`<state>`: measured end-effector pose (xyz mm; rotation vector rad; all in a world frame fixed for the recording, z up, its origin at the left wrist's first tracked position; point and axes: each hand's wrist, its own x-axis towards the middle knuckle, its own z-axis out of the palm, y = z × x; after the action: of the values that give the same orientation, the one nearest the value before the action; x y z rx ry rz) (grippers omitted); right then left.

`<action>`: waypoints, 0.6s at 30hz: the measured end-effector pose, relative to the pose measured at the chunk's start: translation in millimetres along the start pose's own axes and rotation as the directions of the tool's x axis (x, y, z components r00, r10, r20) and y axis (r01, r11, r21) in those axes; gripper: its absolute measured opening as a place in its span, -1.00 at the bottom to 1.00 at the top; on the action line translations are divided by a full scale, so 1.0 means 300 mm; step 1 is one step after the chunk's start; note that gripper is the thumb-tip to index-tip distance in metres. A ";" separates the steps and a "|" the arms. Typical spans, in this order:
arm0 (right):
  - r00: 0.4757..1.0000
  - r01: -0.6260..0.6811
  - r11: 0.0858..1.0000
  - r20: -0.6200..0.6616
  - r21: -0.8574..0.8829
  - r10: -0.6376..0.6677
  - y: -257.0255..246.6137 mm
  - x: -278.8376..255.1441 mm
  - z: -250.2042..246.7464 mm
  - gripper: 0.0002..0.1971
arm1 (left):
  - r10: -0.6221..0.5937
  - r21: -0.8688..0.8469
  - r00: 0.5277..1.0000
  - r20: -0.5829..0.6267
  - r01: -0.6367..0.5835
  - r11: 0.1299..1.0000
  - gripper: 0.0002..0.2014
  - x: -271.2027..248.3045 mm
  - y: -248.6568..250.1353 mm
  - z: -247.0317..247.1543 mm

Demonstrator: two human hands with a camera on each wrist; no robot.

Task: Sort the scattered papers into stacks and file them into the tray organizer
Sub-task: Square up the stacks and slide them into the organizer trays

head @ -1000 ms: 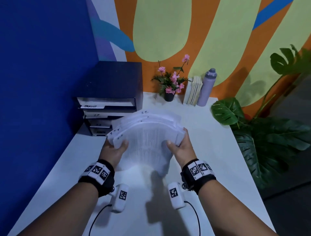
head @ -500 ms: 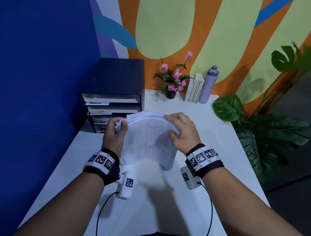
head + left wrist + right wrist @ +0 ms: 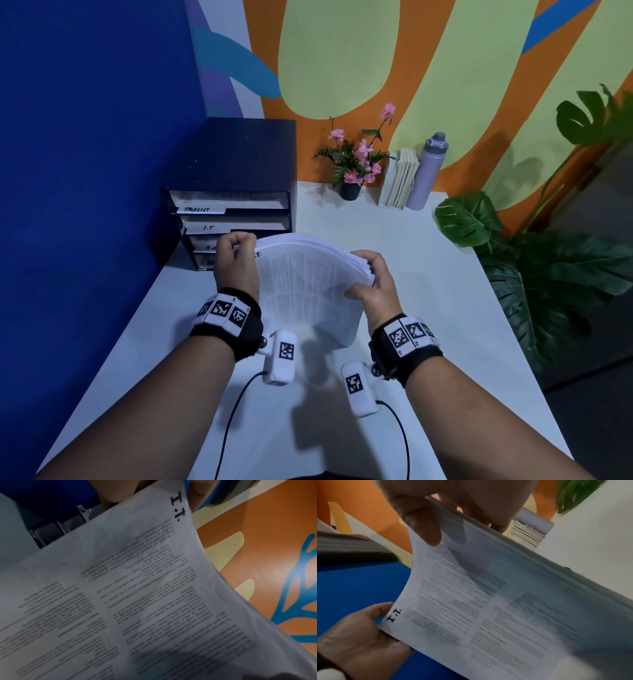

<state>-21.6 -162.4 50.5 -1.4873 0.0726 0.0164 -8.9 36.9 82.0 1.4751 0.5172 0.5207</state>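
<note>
I hold a thick stack of printed papers upright over the white table, its top sheet marked "I.T." in one corner. My left hand grips the stack's left top corner, fingers curled. My right hand grips the right edge, thumb on the front sheet and fingers behind. The dark tray organizer stands just beyond the stack at the back left, with slots labelled "TASKLIST" and "I.T"; its lower labels are partly hidden by my left hand.
A blue wall runs along the left. At the back stand a pot of pink flowers, some books and a lilac bottle. Large green plants crowd the table's right edge. The white table stretches toward me.
The fanned, loose sheets have been squared into one neat stack stood on edge. My hands have shifted from the lower edge up to the top corners and sides.
</note>
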 end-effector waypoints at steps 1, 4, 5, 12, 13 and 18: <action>1.000 -0.023 1.000 0.003 -0.003 0.023 -0.001 0.004 0.004 -0.41 | 0.014 -0.009 1.000 -0.002 -0.014 1.000 -0.87 0.007 -0.011 -0.007; 0.998 -0.054 0.999 -0.010 0.001 0.054 -0.010 0.017 0.013 -0.49 | 0.058 -0.062 0.998 0.027 -0.056 0.997 -0.74 0.007 -0.040 -0.031; 0.999 -0.048 0.999 -0.023 0.007 0.048 -0.015 0.021 0.016 -0.54 | 0.067 -0.087 0.995 0.078 -0.060 0.994 -0.68 0.005 -0.057 -0.041; 0.994 -0.107 0.986 -0.005 0.127 0.108 -0.022 0.029 0.018 -0.51 | -0.119 -0.041 0.920 0.374 0.145 0.989 -0.31 0.007 -0.197 -0.116; 0.994 -0.110 0.987 -0.013 0.121 0.112 -0.022 0.031 0.022 -0.52 | -0.149 -0.028 0.926 0.347 0.169 0.985 -0.29 0.002 -0.195 -0.107; 0.989 -0.125 0.981 -0.065 0.147 0.136 -0.009 0.049 0.034 -0.58 | -0.201 -0.053 0.963 0.182 0.214 0.975 -0.40 0.026 -0.185 -0.054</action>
<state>-6.4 -153.1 53.1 -1.3380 0.2281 0.0602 -12.0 52.8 25.9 1.3642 0.5013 0.2385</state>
